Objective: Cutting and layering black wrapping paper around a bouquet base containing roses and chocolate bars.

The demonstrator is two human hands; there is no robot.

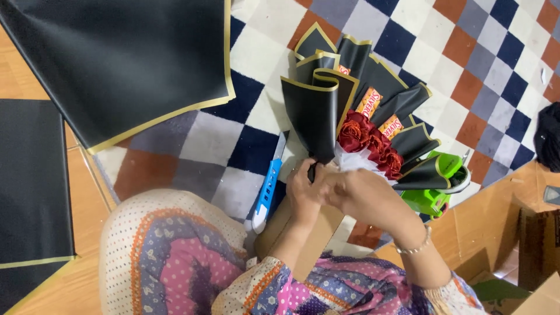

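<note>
A bouquet [356, 99] of red roses [370, 143] and orange-wrapped bars, fanned with black gold-edged paper, lies on the checked rug. My left hand [304, 189] pinches the lower end of a folded black sheet [315, 119] at the bouquet's base. My right hand [364, 195], with a bracelet on the wrist, grips the base of the bouquet beside it, over white wrapping. Both hands meet at the stem end. A piece of brown cardboard [312, 233] lies under my forearms.
A blue and white utility knife [268, 186] lies on the rug left of my hands. A green tape dispenser [437, 186] sits behind the bouquet at right. Large black gold-edged sheets [122, 64] lie at upper left and on the wooden floor [35, 192]. Cardboard boxes [525, 245] stand at right.
</note>
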